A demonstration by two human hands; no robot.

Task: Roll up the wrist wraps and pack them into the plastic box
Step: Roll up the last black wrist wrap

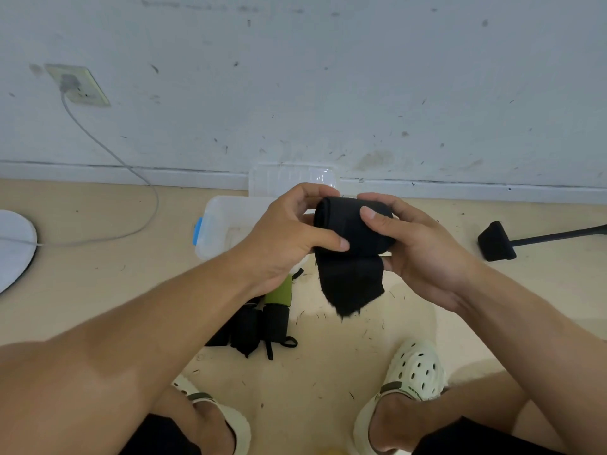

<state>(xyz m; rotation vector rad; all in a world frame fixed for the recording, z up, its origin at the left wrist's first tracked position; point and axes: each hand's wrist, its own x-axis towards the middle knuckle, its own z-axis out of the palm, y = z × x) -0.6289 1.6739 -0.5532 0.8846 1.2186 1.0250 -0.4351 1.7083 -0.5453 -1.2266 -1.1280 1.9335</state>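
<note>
Wrap [353, 231], black and nearly rolled, is held in mid-air between both hands, above the floor [98, 290] and just in front of the open plastic box [223, 224]. The roll's long axis runs roughly left to right, with one end in each grip. The left hand [289, 238] curls around the left end, thumb laid across the front of the roll; the right hand [414, 251] clasps the right end, thumb pressed on top. A loose tail [351, 290] of the wrap hangs straight down from the underside of the roll, toward the person, so the remaining winding would appear to run from below upward, across the roll's axis. Neither hand is clearly nearer the tail; it hangs between them.

The box sits on the floor directly behind the roll, against the wall, its clear lid [292, 178] tipped back. Its blue latch [198, 231] faces the left hand's side. What the box holds cannot be made out.

More wraps [259, 323], black with one green, lie in a pile on the floor below the left wrist, well short of the box and apparently still to be packed.
</note>
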